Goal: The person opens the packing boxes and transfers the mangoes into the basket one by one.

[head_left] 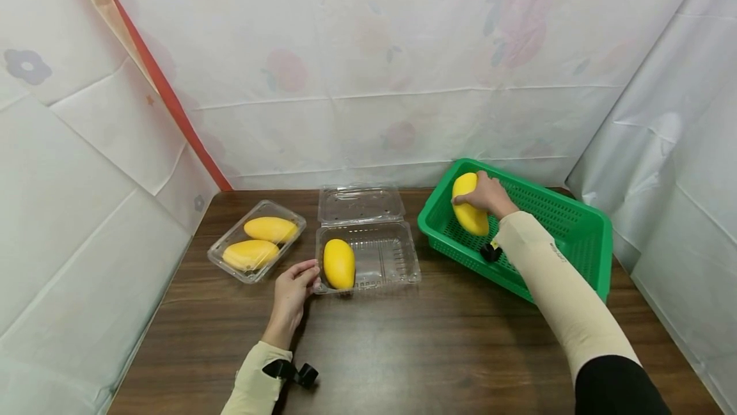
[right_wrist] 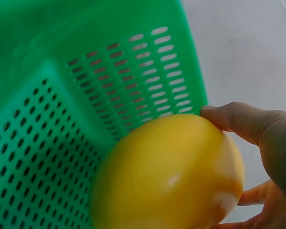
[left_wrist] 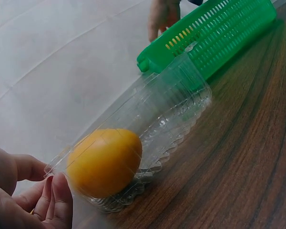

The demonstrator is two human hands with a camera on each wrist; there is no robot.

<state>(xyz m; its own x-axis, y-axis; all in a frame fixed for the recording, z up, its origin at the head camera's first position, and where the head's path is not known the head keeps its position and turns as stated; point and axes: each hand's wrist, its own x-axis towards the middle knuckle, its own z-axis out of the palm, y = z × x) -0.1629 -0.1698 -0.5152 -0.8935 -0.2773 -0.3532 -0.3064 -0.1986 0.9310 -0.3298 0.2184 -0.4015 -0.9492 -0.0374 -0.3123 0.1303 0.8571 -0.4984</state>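
In the head view my right hand (head_left: 491, 196) grips a yellow mango (head_left: 469, 210) over the left end of the green basket (head_left: 581, 229). The right wrist view shows thumb and fingers on one side of that fruit, beside the perforated basket wall (right_wrist: 138, 71). My left hand (head_left: 292, 297) pinches the left rim of an open clear plastic clamshell box (head_left: 377, 261). A second mango (head_left: 340, 265) lies lengthwise in the left part of this box, close to the left fingertips (left_wrist: 62, 191). The box's lid (head_left: 361, 204) is folded back, away from me.
Left of the open box sits a closed clear box (head_left: 292, 234) with two mangoes (head_left: 270, 229) inside. Everything stands on a dark wood table (head_left: 391, 344). White patterned sheets (head_left: 357, 70) hang behind and on both sides.
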